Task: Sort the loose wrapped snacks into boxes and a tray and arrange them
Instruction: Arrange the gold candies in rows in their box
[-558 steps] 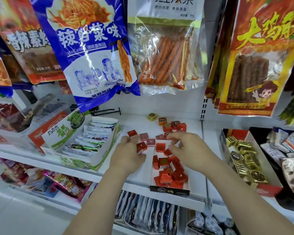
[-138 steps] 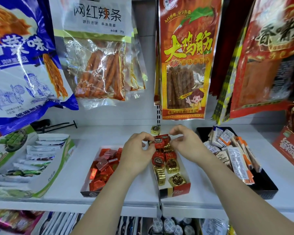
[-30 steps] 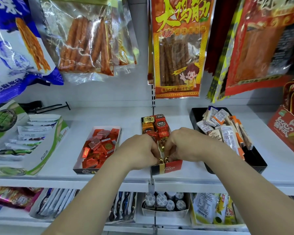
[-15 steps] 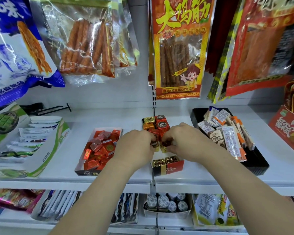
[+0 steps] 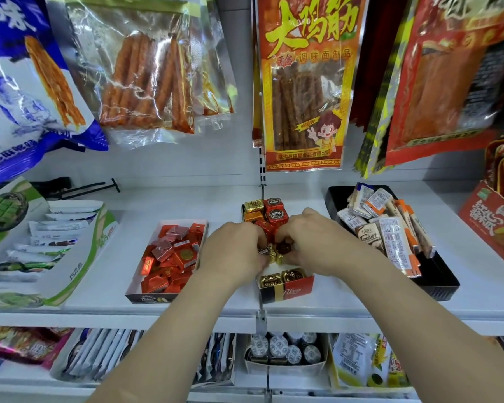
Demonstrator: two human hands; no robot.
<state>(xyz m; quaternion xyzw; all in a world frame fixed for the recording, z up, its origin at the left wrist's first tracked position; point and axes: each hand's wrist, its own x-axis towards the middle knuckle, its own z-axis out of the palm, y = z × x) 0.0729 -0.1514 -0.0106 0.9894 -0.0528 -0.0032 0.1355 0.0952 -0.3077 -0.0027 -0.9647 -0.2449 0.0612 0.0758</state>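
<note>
The left hand [image 5: 233, 251] and right hand [image 5: 312, 242] meet, fingers curled, pinching gold and dark wrapped candies [image 5: 275, 255] in the middle of the red-and-black box [image 5: 291, 290]. It sits on the white shelf [image 5: 346, 303], red pieces [image 5: 277, 213] far, gold pieces [image 5: 282, 278] near.

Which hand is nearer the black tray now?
Right. Both pinch candies in the middle box; the right hand is on the side facing the tray, the left hand on the far side, by the orange-wrapper box.
</note>
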